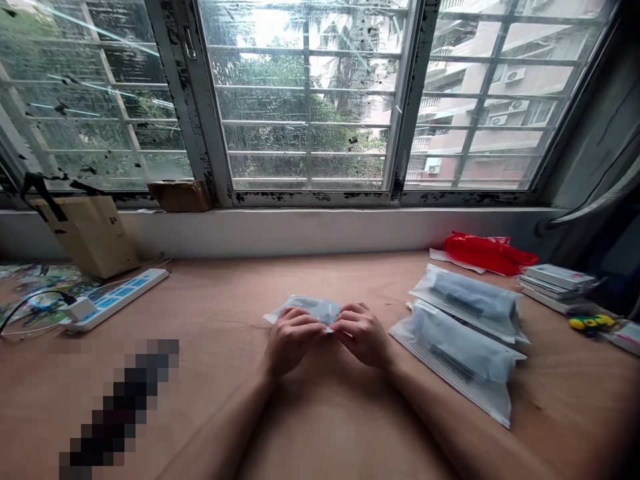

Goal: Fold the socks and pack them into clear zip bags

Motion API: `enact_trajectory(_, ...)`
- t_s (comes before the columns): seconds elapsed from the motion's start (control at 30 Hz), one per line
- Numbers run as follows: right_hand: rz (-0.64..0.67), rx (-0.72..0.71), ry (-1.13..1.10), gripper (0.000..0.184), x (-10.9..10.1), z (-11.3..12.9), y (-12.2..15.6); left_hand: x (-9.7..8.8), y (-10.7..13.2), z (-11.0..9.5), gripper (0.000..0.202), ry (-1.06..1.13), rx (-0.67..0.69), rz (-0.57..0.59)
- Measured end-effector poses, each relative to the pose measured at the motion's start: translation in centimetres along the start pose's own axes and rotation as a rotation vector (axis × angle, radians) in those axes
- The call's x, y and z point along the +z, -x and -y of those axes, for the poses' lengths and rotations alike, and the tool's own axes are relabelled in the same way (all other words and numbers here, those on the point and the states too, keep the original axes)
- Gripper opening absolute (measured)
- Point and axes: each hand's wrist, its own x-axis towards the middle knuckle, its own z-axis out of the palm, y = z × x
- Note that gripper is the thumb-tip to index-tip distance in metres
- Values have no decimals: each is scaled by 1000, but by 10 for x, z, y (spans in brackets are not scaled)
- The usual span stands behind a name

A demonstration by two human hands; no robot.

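Both hands meet over a small frosted plastic bag (313,307) on the wooden table. My left hand (295,337) has its fingers closed on the bag's near edge, at the left. From the other side my right hand (363,333) pinches the same edge, its fingertips almost touching the left ones. The bag lies low and looks partly filled, but its contents cannot be made out. To the right of my right hand rest two larger frosted bags, a nearer one (455,353) and a farther one (467,300), each with something bluish-grey and a dark printed strip.
A power strip (123,300) with a plugged-in charger lies at left, beside a brown paper bag (93,233). At far right are a red plastic bag (490,253), stacked white boxes (557,280) and a yellow-black object (593,323). A pixelated dark shape (117,413) covers the near left.
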Motion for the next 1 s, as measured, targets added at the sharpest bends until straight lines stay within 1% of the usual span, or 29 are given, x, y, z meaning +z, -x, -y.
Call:
enact_trajectory(0.07,-23,23,5,20,-4,-4,0,-4,3,13,14,-39,-19,-14)
enact_trajectory(0.13,-59,92,-7,19,-9,-12,1,-10,8,28,15,-101,-52,-35)
enact_trajectory(0.23,-166,278,-78,19,-17,-28,7,-18,14,47,18,-196,-118,-71)
enact_trajectory(0.3,-243,453,-132,20,-21,-39,13,-23,16,54,20,-226,-149,-92)
enact_trajectory(0.37,-278,598,-155,20,-22,-46,17,-25,16,56,19,-233,-159,-103)
enact_trajectory(0.4,-284,644,-152,20,-22,-49,18,-26,16,56,19,-233,-159,-105)
enact_trajectory(0.47,-289,683,-132,21,-21,-52,19,-26,16,57,19,-234,-160,-104)
enact_trajectory(0.6,-294,703,-88,24,-20,-54,19,-23,15,56,18,-237,-170,-97)
enact_trajectory(0.73,-298,697,-12,19,-17,-49,18,-16,13,44,17,-169,-198,-109)
enact_trajectory(0.83,-273,580,162,31,-14,-36,13,-10,10,32,14,-122,-189,-122)
enact_trajectory(0.87,-243,520,221,31,-13,-31,11,-8,9,30,12,-120,-178,-123)
enact_trajectory(0.93,-155,395,281,21,-9,-18,6,-6,9,26,9,-122,-156,-123)
enact_trajectory(1.0,-63,295,281,14,-4,-5,1,-5,10,25,7,-121,-139,-125)
